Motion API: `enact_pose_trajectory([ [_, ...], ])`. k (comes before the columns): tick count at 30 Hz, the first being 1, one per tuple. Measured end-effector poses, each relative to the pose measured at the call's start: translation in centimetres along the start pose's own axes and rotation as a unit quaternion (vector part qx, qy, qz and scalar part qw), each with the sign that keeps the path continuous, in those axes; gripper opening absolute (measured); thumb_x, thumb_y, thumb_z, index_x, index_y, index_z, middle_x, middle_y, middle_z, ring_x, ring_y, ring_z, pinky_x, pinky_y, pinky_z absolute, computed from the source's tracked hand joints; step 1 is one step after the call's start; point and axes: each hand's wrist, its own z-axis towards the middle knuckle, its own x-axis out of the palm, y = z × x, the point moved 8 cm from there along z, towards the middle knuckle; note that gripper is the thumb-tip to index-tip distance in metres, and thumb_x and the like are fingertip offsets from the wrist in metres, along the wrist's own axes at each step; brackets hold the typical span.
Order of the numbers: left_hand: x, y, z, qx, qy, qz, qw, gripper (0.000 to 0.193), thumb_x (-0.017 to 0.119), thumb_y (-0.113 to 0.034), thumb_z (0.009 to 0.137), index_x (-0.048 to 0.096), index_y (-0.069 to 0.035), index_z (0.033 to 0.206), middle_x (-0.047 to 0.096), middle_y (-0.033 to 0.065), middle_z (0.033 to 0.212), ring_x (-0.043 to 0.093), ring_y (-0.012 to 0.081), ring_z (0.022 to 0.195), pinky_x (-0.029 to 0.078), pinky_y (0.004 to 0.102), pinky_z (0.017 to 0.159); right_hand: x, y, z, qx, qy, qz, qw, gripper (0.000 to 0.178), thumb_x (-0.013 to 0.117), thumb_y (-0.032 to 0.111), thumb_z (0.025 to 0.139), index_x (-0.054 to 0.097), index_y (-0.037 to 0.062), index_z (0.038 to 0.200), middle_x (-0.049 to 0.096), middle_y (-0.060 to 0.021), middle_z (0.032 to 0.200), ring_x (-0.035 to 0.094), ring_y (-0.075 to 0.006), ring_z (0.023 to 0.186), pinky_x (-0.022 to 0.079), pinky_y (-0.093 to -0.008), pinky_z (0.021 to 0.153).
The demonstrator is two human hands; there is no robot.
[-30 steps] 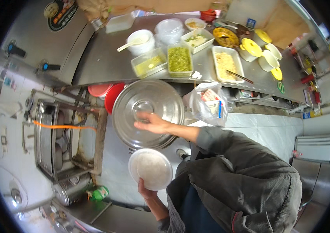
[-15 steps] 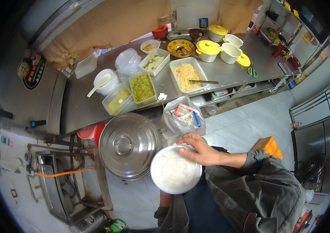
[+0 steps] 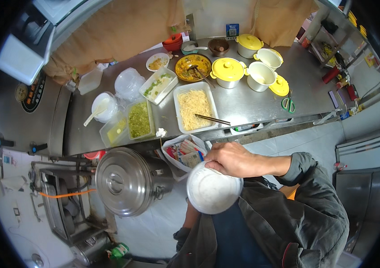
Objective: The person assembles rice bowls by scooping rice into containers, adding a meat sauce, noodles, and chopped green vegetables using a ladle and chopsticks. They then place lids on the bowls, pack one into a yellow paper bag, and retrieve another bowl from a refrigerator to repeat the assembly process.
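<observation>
A round white tub [image 3: 215, 190], with what looks like white powder inside, is held in front of my body above the floor. My right hand [image 3: 231, 159] is closed on its far rim, fingers curled and thumb over the edge. My left forearm shows at the tub's near left and runs up behind it; the left hand itself is hidden there. Just beyond the tub is a bin [image 3: 177, 161] lined with a plastic bag and filled with wrappers. A large lidded steel pot [image 3: 123, 183] stands to the left.
Along the steel counter [image 3: 261, 105] stand a tray of noodles [image 3: 193, 108] with chopsticks, a container of chopped greens [image 3: 140, 119], a dish of yellow sauce [image 3: 193, 67] and yellow-lidded pots [image 3: 228, 71]. Green-handled scissors [image 3: 288, 103] lie farther right. A metal sink [image 3: 58, 205] is at left.
My right hand has gone from fingers stretched over the rim to curled around it. The tub sits slightly farther right in view. The whole view has shifted, with the pot now farther left.
</observation>
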Motion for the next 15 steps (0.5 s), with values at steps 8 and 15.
enact_pose_trajectory([
  [8,7.7,1.6,12.9,0.026,0.029,-0.041,0.998,0.087,0.034,-0.07,0.096,0.035,-0.003,0.152,0.046,0.0194,0.149,0.051,0.0365,0.132,0.046,0.0522,0.108,-8.5,0.2,-2.9,-0.122,-0.092,0.102,0.983,0.012,0.07,0.011,0.089,0.067,0.0,0.091,0.067,-0.0152,0.087,0.065,-0.0335,0.077,0.053,-0.0417,0.067],
  [15,7.6,-1.2,21.8,0.051,0.053,-0.058,0.996,0.09,0.035,-0.073,0.094,0.035,-0.004,0.152,0.046,0.0192,0.149,0.051,0.0367,0.132,0.047,0.0527,0.107,-17.2,-4.4,-7.8,-0.054,-0.336,-0.071,0.937,0.008,0.075,0.004,0.081,0.071,0.0019,0.088,0.07,-0.0101,0.086,0.064,-0.0267,0.078,0.05,-0.0362,0.065],
])
